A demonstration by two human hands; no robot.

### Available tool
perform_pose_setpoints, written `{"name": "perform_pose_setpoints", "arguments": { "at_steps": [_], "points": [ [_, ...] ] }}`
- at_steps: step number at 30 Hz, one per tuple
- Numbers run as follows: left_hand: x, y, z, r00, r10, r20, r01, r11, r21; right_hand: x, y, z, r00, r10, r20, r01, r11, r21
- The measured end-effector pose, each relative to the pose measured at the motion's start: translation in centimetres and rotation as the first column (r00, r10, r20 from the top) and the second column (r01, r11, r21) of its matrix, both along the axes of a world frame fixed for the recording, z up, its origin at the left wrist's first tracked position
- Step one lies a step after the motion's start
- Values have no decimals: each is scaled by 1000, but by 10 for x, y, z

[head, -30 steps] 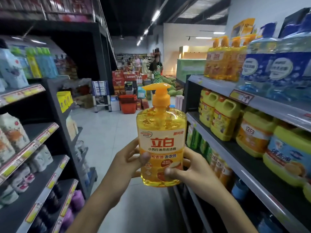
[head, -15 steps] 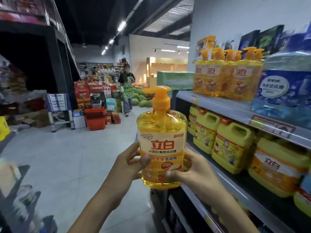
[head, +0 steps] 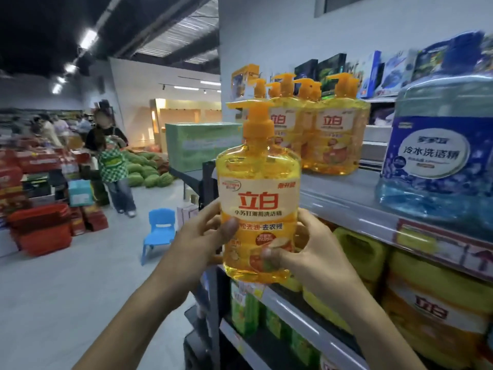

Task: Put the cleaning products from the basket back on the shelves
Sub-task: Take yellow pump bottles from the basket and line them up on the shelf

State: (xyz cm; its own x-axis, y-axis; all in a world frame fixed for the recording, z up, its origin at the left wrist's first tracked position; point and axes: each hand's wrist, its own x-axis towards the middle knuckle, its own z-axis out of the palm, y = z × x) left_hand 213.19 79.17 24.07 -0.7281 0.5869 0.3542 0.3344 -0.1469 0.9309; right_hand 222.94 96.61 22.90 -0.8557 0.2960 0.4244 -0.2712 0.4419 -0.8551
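Dish soap bottle [head: 260, 209] held upright at shelf height, not yet placed.

The left hand [head: 205, 236] and right hand [head: 312, 249] each clamp a side of the lower body, thumbs across the label. The bottle is in the air, just off the front edge of the upper shelf [head: 333, 185]. On that shelf a row of matching bottles [head: 336, 137] stands beside a blue jug [head: 432, 156], with bare shelf in front of the row. Judgement: this item is in transit and setting it down is outstanding. The basket is out of view, so the remaining count cannot be told.
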Motion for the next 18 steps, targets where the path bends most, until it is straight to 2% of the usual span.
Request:
{"name": "perform_pose_setpoints", "arguments": {
  "at_steps": [6,11,14,18],
  "points": [
    [-56,55,44,973,-192,-130,197,980,30,-29,34,38,982,-177,-68,176,984,-7],
    [-92,98,84,902,-318,-292,349,935,61,-46,52,73,928,-343,-147,345,938,-14],
    [-117,126,98,871,-376,-317,416,907,65,-60,61,90,880,-442,-173,450,893,4],
    [-150,165,100,830,-461,-314,492,870,22,-81,81,102,849,-518,-107,521,853,7]
  ]
}}
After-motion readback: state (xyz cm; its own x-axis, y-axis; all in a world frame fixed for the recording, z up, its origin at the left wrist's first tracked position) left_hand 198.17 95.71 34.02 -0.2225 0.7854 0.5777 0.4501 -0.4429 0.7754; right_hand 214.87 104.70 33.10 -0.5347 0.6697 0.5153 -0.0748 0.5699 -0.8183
